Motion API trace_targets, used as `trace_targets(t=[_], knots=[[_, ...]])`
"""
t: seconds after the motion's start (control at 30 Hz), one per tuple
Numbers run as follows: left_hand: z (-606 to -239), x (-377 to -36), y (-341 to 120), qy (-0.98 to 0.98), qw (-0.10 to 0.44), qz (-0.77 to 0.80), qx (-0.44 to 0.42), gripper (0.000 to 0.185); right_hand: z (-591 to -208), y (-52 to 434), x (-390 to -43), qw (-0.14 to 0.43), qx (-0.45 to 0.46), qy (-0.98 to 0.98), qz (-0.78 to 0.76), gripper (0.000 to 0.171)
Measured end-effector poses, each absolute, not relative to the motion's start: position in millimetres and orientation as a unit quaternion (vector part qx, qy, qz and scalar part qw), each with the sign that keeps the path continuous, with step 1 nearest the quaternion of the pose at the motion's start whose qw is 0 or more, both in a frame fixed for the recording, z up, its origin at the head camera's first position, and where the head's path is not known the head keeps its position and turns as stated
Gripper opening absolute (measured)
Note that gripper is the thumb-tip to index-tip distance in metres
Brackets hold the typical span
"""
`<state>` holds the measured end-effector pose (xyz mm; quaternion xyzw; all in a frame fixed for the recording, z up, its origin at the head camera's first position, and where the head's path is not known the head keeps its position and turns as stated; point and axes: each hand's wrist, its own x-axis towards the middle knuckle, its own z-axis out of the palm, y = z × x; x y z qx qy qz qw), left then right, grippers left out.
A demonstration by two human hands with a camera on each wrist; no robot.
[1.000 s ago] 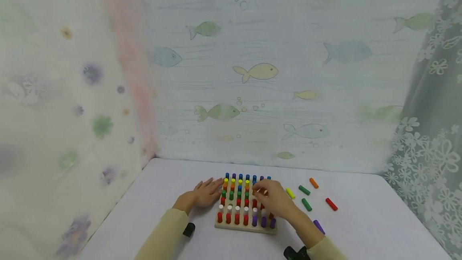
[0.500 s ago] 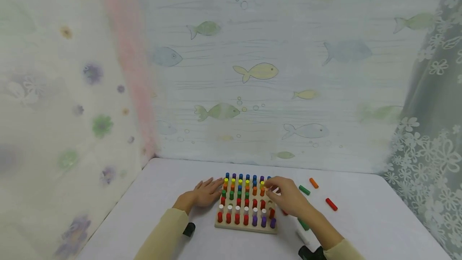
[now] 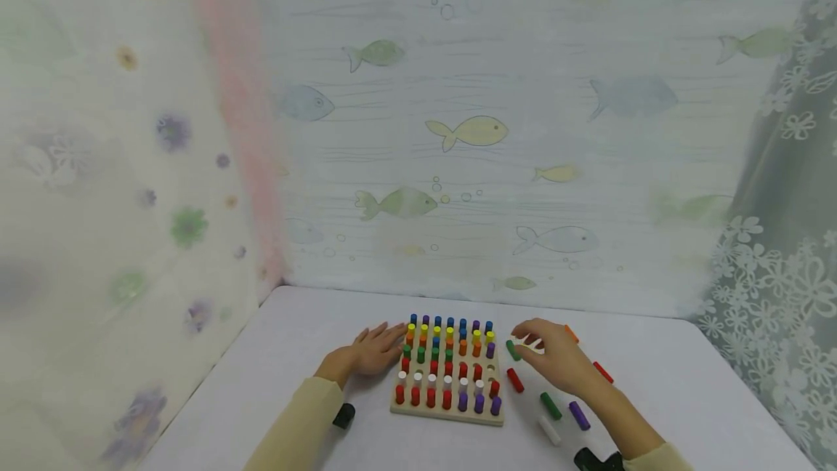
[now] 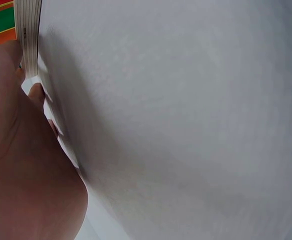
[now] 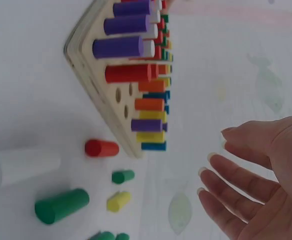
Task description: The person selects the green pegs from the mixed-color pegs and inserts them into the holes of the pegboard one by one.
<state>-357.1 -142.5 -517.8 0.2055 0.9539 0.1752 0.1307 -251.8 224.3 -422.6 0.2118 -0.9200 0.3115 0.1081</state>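
Head view: two hands [image 3: 374,351] [image 3: 557,357], one pegboard [image 3: 447,416]

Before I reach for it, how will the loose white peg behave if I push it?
The white peg would probably roll, being round and lying on its side. It looks stiff, its sides straight. The green peg just beside it might stop it rolling that way.

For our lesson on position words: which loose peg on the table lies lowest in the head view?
The white peg, just below a green peg. It is the only loose white one visible, and lies lower than the others.
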Motion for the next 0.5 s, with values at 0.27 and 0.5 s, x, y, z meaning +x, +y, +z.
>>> trace_targets(t=[0.27, 0.5], knots=[[-516.3, -356.1, -141.6, 0.956, 0.132, 0.170, 0.201, 0.058, -425.3, 249.3, -250.8, 0.126, 0.204, -0.923, 0.301, 0.018], [-505.8, -348.2, -139.6, 0.955, 0.136, 0.170, 0.199, 0.058, -434.2, 270.6, -257.5, 0.129, 0.187, -0.928, 0.295, 0.020]])
